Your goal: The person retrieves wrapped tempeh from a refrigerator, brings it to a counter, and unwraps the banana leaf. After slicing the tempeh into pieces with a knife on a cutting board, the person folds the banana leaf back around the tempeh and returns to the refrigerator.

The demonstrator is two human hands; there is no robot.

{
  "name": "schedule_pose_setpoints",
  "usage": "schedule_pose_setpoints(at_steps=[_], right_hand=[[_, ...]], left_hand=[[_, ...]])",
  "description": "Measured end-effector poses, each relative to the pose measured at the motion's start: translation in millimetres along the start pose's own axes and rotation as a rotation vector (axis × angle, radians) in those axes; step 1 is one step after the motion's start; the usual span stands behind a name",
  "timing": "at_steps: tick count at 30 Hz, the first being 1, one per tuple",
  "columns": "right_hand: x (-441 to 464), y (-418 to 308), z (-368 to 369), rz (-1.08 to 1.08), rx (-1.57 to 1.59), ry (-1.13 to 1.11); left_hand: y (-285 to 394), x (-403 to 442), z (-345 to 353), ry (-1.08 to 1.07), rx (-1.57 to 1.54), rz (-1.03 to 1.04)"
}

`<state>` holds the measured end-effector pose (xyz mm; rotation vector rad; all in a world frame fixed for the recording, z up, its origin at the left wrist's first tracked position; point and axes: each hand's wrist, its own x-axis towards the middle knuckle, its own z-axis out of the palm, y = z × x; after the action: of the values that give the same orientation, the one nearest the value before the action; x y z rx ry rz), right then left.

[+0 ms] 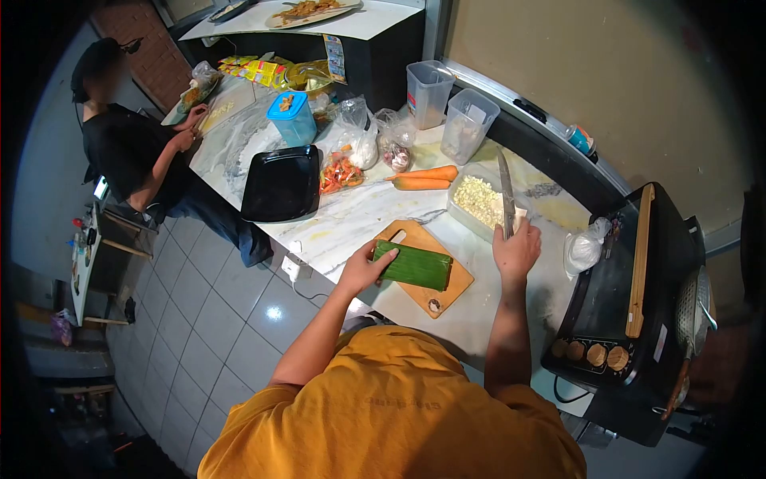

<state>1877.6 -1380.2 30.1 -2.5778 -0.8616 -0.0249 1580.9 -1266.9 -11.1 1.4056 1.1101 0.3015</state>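
One leaf [415, 267], green, folded into a flat oblong, lying over a wooden board [460, 281] at the near edge of the counter [349, 231]. Left hand [367, 267]: closed on the leaf's left end, thumb laid across the top, other fingers partly hidden. Right hand [517, 247]: wrapped around the handle of one knife [506, 184], blade pointing away from the body, beside the tub and well apart from the leaf. Step in hand, by judgement: steadying the leaf for a cut — a next move that calls for bringing the blade left, over the board, with the left fingertips kept clear of the edge. On the counter: one tub [459, 217] of pale chopped pieces [479, 198]; two carrots [427, 178]; one bag of cut vegetables [341, 173]; one black tray [281, 184]; one blue-lidded box [292, 120]; two clear containers, the nearer [469, 124] and the farther [429, 94]; one knotted white bag [586, 246]. To the right, one black appliance [604, 275] with round wooden knobs [596, 355]. Room: grey tiled floor [239, 319]; one co-worker [132, 152] in dark clothing at the counter's far left — hands over pale cut pieces [222, 110].
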Motion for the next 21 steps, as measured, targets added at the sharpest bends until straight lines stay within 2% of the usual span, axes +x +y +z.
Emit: schedule_pose_setpoints(at_steps=[2, 3, 5, 7, 9, 13, 15, 19, 21], right_hand=[[-12, -10, -2, -0.170, 0.000, 0.583], [-19, -11, -1, -0.171, 0.003, 0.587], [-40, -8, 8, -0.332, 0.333, 0.466], [-66, -7, 21, -0.517, 0.445, 0.178], [-93, -24, 26, -0.446, 0.336, -0.043], [-111, -31, 48, -0.395, 0.228, -0.157], [-103, -32, 47, -0.484, 0.264, -0.315], [-87, -33, 40, -0.603, 0.179, -0.378], [-82, -36, 40, -0.617, 0.158, -0.498]], left_hand=[[-9, 1, 4, 0.222, 0.195, 0.146], [-12, 0, 5, 0.225, 0.195, 0.150], [-18, -3, 7, 0.403, 0.442, 0.301], [-7, -11, 3, 0.378, 0.446, 0.218], [-2, -12, -1, 0.310, 0.454, 0.173], [-12, -2, 7, 0.347, 0.428, 0.294], [-13, 1, 11, 0.320, 0.456, 0.363], [-11, 7, 7, 0.227, 0.394, 0.327], [-10, 4, 6, 0.242, 0.394, 0.415]])
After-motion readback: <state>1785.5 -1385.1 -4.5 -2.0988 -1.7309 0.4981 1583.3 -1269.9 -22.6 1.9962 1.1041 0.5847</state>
